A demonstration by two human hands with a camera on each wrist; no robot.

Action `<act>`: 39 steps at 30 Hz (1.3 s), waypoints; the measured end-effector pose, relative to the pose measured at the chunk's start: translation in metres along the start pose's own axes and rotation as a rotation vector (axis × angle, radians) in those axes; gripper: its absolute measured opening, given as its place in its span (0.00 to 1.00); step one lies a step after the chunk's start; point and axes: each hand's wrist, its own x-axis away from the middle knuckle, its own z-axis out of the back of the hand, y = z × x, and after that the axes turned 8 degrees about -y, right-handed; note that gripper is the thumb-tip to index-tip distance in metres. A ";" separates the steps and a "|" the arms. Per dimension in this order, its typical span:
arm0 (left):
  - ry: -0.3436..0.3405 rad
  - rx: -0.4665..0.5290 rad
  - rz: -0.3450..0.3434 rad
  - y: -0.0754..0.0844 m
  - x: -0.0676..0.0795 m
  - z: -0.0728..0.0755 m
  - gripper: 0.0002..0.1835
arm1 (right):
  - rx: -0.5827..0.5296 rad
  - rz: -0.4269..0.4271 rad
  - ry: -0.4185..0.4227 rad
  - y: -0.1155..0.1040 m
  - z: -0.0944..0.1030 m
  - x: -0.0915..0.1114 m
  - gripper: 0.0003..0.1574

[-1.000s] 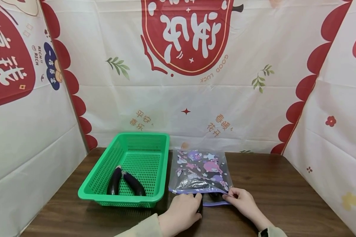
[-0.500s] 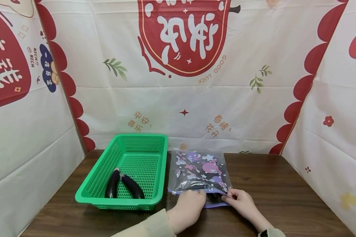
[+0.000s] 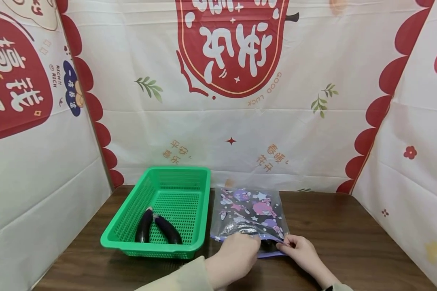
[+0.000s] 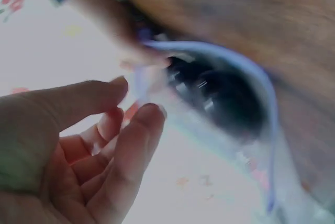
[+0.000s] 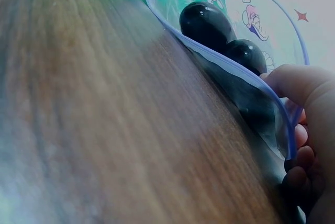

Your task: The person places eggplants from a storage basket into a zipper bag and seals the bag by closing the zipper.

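Note:
A clear zip bag [image 3: 249,210] with a purple edge and cartoon print lies flat on the table. My right hand [image 3: 300,250] pinches the right corner of its mouth between thumb and fingers. Inside, the round ends of two dark eggplants [image 5: 207,25] show in the right wrist view. At the mouth's left half is my left hand [image 3: 238,252], back upward, its fingers mostly hidden from the head camera. The left wrist view shows that hand's thumb [image 4: 91,96] and fingers loosely bent, apart, with nothing between them, beside the gaping mouth.
Left of the bag stands a green perforated basket [image 3: 206,202]. Two more eggplants [image 3: 168,229] lie inside it, near its front wall. A printed white cloth [image 3: 236,125] hangs behind and at both sides of the brown wooden table [image 3: 331,226].
A second ago my left hand held a dark eggplant at the bag's mouth. It has moved slightly right and forward and let the eggplant go. My right hand keeps pinching the corner.

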 end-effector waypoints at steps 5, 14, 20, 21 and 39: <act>0.036 0.062 -0.016 -0.025 0.021 0.035 0.10 | -0.002 0.002 -0.002 -0.001 0.002 -0.001 0.22; -0.056 0.166 0.099 -0.090 0.049 0.065 0.11 | 0.009 -0.027 -0.027 0.003 0.003 0.002 0.23; -0.224 0.153 0.097 -0.146 0.056 0.060 0.07 | 0.001 -0.010 -0.020 0.003 0.002 0.002 0.23; -0.262 0.136 0.076 -0.154 0.058 0.057 0.06 | 0.001 -0.004 -0.015 0.003 0.002 0.002 0.23; -0.695 -0.041 -0.062 -0.184 0.064 0.002 0.25 | -0.009 0.010 0.003 0.002 -0.002 0.003 0.23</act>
